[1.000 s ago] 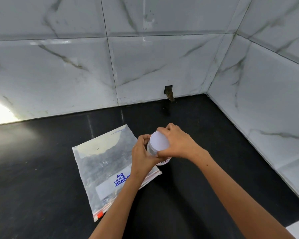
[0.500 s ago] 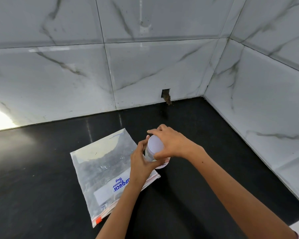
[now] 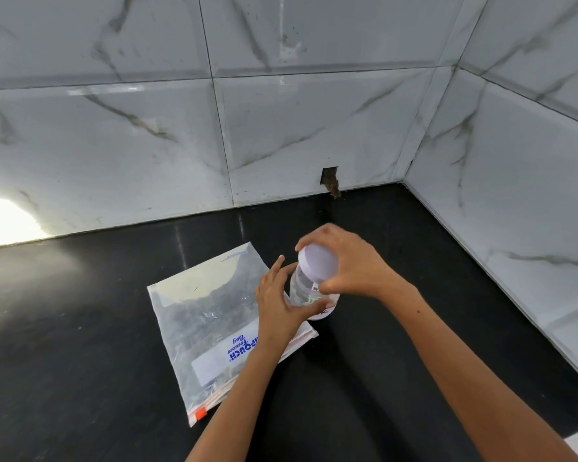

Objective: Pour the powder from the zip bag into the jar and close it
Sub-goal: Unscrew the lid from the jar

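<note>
while the jar (image 3: 306, 290) seems to stand on the bench (image 3: 80, 328) just right of the flat zip bag (image 3: 207, 315), its lid (image 3: 317, 266) points up. the right hand (image 3: 352, 261) grips the lid from above; the left hand (image 3: 277, 303) wraps the jar's side.

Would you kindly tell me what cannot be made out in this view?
- Head view: whether the lid is tight on the jar; the right hand covers its rim.
- Head view: the jar's contents; the left hand and reflections mask them.
- Head view: whether the zip bag is sealed; the left forearm crosses its zip edge.
</note>
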